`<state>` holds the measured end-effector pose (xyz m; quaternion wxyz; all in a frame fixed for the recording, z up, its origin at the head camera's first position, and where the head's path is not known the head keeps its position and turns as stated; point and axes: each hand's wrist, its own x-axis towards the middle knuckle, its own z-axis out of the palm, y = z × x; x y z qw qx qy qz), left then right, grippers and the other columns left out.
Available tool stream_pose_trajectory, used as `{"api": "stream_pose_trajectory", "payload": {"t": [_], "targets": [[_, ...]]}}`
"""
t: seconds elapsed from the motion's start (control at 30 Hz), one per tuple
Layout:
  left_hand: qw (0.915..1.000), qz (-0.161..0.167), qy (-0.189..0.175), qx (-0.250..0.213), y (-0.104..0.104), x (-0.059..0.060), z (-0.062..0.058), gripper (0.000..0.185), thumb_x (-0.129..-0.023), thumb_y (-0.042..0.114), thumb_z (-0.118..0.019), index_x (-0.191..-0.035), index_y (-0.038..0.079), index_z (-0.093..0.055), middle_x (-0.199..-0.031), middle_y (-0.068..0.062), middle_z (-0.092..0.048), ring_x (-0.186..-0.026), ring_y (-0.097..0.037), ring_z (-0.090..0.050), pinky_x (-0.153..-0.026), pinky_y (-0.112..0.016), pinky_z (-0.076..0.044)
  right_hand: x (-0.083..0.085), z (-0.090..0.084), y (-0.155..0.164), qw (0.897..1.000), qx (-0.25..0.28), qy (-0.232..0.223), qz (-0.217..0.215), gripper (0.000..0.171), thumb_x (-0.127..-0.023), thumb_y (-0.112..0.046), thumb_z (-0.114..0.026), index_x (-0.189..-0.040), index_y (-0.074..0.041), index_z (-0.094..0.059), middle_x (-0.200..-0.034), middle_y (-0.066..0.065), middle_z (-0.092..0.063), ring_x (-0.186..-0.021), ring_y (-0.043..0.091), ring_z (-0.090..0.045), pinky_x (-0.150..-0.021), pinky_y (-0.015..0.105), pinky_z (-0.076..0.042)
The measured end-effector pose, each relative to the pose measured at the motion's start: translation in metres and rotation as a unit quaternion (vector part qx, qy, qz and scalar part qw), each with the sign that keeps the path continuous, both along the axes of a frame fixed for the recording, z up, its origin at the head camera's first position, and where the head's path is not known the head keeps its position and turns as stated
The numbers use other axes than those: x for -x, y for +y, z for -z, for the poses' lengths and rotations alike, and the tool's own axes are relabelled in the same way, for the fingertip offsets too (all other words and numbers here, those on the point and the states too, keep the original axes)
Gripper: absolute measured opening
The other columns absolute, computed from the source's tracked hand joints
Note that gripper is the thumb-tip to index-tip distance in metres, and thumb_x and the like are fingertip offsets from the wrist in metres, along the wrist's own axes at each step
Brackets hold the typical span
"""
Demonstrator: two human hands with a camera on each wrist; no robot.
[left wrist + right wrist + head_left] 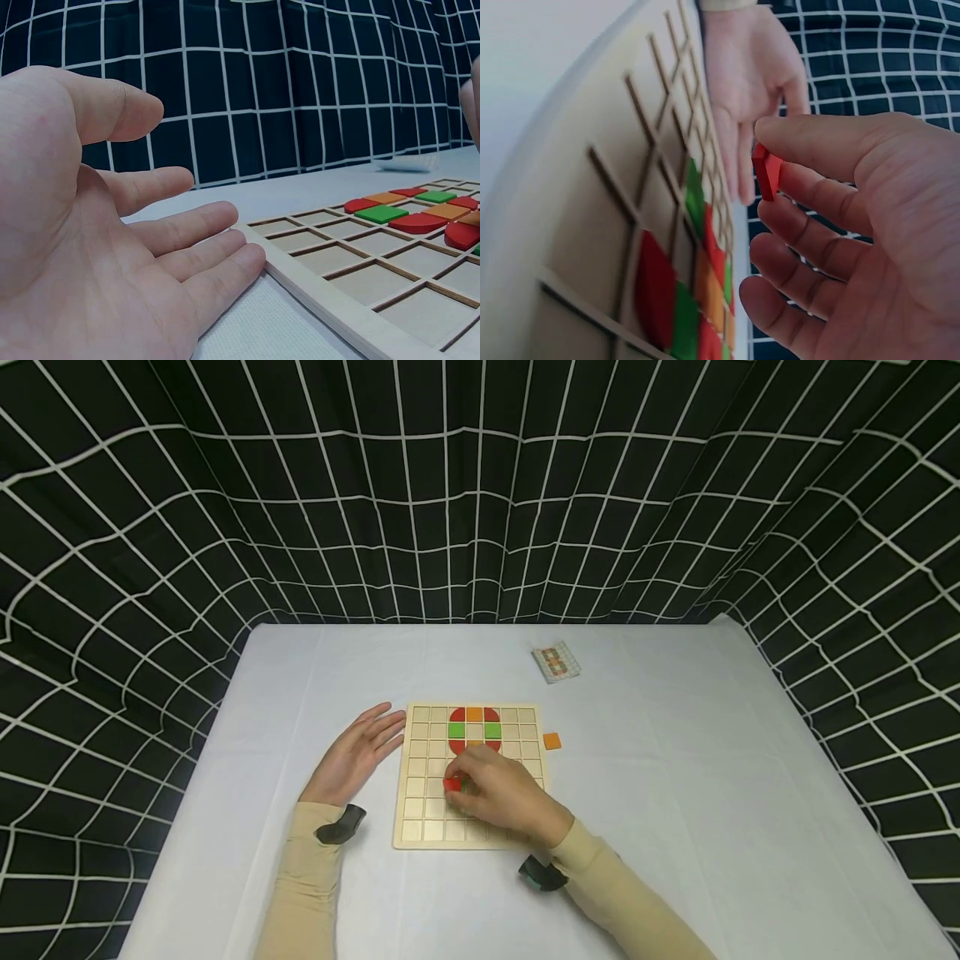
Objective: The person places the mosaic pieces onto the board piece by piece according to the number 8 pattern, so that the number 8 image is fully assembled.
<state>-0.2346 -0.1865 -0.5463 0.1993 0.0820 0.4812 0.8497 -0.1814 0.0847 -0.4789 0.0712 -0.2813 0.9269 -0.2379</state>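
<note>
My right hand [506, 789] is over the lower middle of a wooden grid board [412, 832], pinching a small red tile [767, 172] between thumb and fingers. That tile is held just off the board. Red rounded tiles [457, 716], green square tiles [492, 731] and orange square tiles [474, 715] lie in the board's cells, forming a ring at the top; the right hand partly hides more tiles below. Beside the board's left edge, my left hand [352, 756] rests with its palm turned up and fingers extended, holding nothing. Its fingertips are close to the board's rim.
One loose orange tile [552, 741] lies on the white tablecloth [675, 777] just right of the board. Farther back is a small stack of what look like cards [557, 662], printed with a coloured grid pattern. A black curtain [480, 485] with white lines surrounds the table.
</note>
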Motion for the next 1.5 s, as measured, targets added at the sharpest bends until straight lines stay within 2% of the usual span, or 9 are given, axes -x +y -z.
{"api": "stream_pose_trajectory", "payload": {"t": [0.23,0.53,0.7,0.93,1.1,1.23,1.5], "targets": [[1.0,0.002,0.006,0.004,0.0,-0.001,-0.002,0.054,-0.114,0.021,-0.021,-0.161,-0.001,-0.004,-0.166,-0.029,-0.013,-0.157,-0.04,-0.013,-0.127,-0.036,-0.032,-0.006,0.013,-0.004,1.0,-0.023,0.011,0.002,0.019,-0.091,-0.035,-0.075,-0.103,-0.021,-0.069,-0.101,-0.008,-0.062,-0.089,0.007,-0.053,-0.066,0.019,-0.047],[1.0,0.002,0.0,0.004,0.0,-0.001,-0.003,0.055,-0.114,0.022,-0.023,-0.162,0.001,-0.004,-0.167,-0.029,-0.013,-0.157,-0.039,-0.013,-0.125,-0.033,-0.035,-0.01,0.022,-0.003,0.996,-0.044,0.075,-0.013,0.017,-0.09,-0.032,-0.076,-0.1,-0.02,-0.069,-0.098,-0.009,-0.064,-0.088,0.008,-0.055,-0.067,0.019,-0.05],[1.0,0.0,-0.003,0.003,0.0,0.0,-0.001,0.055,-0.114,0.022,-0.022,-0.162,0.002,-0.005,-0.167,-0.028,-0.014,-0.157,-0.039,-0.015,-0.126,-0.034,-0.035,-0.013,0.023,-0.002,0.994,-0.053,0.093,-0.013,0.019,-0.09,-0.033,-0.077,-0.101,-0.019,-0.072,-0.093,-0.008,-0.063,-0.085,0.008,-0.052,-0.063,0.017,-0.047],[1.0,-0.001,-0.003,0.007,0.0,0.0,-0.001,0.054,-0.114,0.022,-0.022,-0.161,0.001,-0.005,-0.167,-0.028,-0.015,-0.157,-0.038,-0.016,-0.126,-0.035,-0.034,-0.017,0.024,-0.001,0.994,-0.04,0.102,-0.019,0.02,-0.091,-0.036,-0.077,-0.101,-0.018,-0.074,-0.091,-0.009,-0.062,-0.084,0.008,-0.051,-0.061,0.015,-0.044],[0.9999,0.001,-0.001,0.011,0.001,-0.002,-0.005,0.054,-0.114,0.022,-0.022,-0.161,0.0,-0.005,-0.166,-0.029,-0.014,-0.157,-0.039,-0.015,-0.126,-0.035,-0.033,-0.018,0.025,-0.001,0.994,-0.031,0.105,-0.024,0.02,-0.092,-0.036,-0.076,-0.101,-0.018,-0.076,-0.091,-0.009,-0.062,-0.083,0.008,-0.049,-0.06,0.013,-0.04],[0.9999,0.001,0.001,0.013,0.002,-0.003,-0.01,0.054,-0.114,0.021,-0.023,-0.161,0.0,-0.006,-0.166,-0.029,-0.015,-0.157,-0.039,-0.015,-0.127,-0.035,-0.032,-0.018,0.026,-0.001,0.993,-0.03,0.11,-0.023,0.02,-0.092,-0.035,-0.076,-0.101,-0.018,-0.076,-0.092,-0.009,-0.063,-0.083,0.008,-0.049,-0.06,0.014,-0.041],[0.9998,0.002,0.01,0.018,0.001,-0.004,-0.011,0.055,-0.114,0.022,-0.022,-0.161,-0.002,-0.004,-0.166,-0.03,-0.013,-0.157,-0.04,-0.014,-0.127,-0.036,-0.032,-0.019,0.027,-0.001,0.994,-0.031,0.107,-0.008,0.025,-0.089,-0.036,-0.079,-0.104,-0.017,-0.072,-0.091,-0.008,-0.062,-0.082,0.008,-0.048,-0.063,0.015,-0.043]]}}
